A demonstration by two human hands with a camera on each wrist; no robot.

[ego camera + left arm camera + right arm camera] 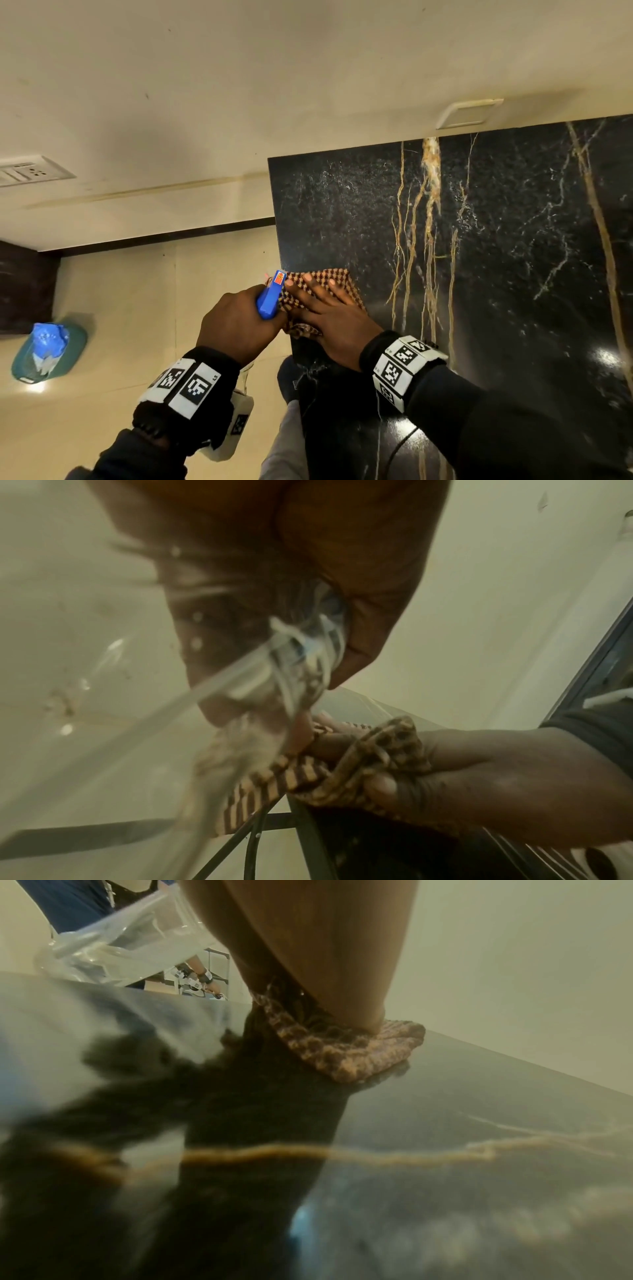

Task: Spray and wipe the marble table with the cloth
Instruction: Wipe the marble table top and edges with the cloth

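Tabletop [496, 240]: black marble, gold and white veins, glossy.

Cloth [322, 291]: checked brown and cream, bunched, lying at the tabletop's left edge near its front left corner, one fold hanging past that edge.

Right hand [329, 318]: flat on the cloth, fingers straight and spread, pressing it to the marble.

Spray bottle [270, 296]: blue trigger head, clear body; held off the left edge, touching the cloth.

Left hand [236, 322]: fingers curled round the bottle's neck.

Both hands side by side, nearly touching.

Floor [120, 308]: cream tiles; a teal bin [48, 353] with blue liner stands well left.
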